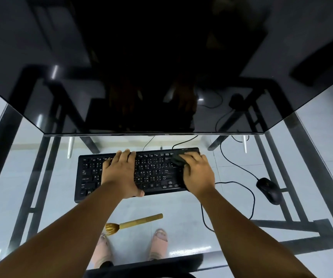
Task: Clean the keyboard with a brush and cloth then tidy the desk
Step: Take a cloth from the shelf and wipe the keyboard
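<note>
Black and flat, the keyboard (137, 173) lies square on the glass desk (181, 205), just in front of the dark monitor (161, 67) whose lower edge hangs over its far side. We see our left hand (121, 175) spread palm-down across the left-middle keys, fingers reaching to the top row and thumb hooked over the near edge, pressing on the board rather than gripping anything. Our right hand (198, 173) rests on the keyboard's right end, fingers curled down onto a dark cloth (178, 159) that bunches out from under the fingertips near the top right corner; the cloth is nearly the same shade as the keys, so we cannot tell how far it runs under the palm.

Nearer to us, between our two forearms, the brush (133, 222) lies on the glass well apart from the keyboard, its golden bristle head toward the left and its tan handle angled up to the right. Neither hand touches it.

Off to the right, a black mouse (269, 190) sits on the glass, apart from the keyboard, its cable (241, 169) looping across the desk. Through the glass we see the black desk frame, pale floor tiles and our own feet (159, 243) in sandals below.
</note>
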